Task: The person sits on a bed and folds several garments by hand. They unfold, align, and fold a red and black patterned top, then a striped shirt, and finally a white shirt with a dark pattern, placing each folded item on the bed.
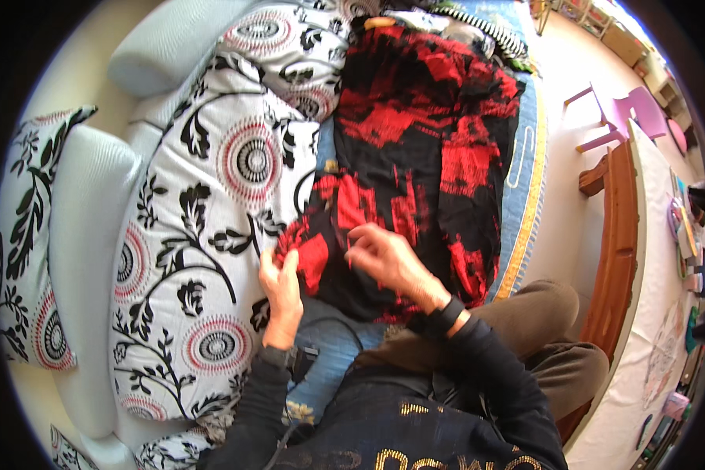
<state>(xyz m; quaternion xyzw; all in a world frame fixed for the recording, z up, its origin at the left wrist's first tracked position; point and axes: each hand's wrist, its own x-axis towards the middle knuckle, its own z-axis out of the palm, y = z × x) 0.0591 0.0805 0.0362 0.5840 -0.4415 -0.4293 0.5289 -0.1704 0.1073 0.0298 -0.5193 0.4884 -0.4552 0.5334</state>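
Observation:
A black garment with red patches lies spread out lengthwise in front of me. My left hand is at its near left edge, thumb and fingers closed on a gathered bit of the cloth. Over the garment's lower middle is my right hand, with its fingers bent in toward the thumb. Whether anything is between those fingertips is too small to tell. A dark band circles my right wrist.
The garment rests on a blue cover with a yellow border. White patterned cushions lean along the left against a pale sofa back. A wooden-edged table stands at right, with a purple chair beyond. Striped cloth lies at the far end.

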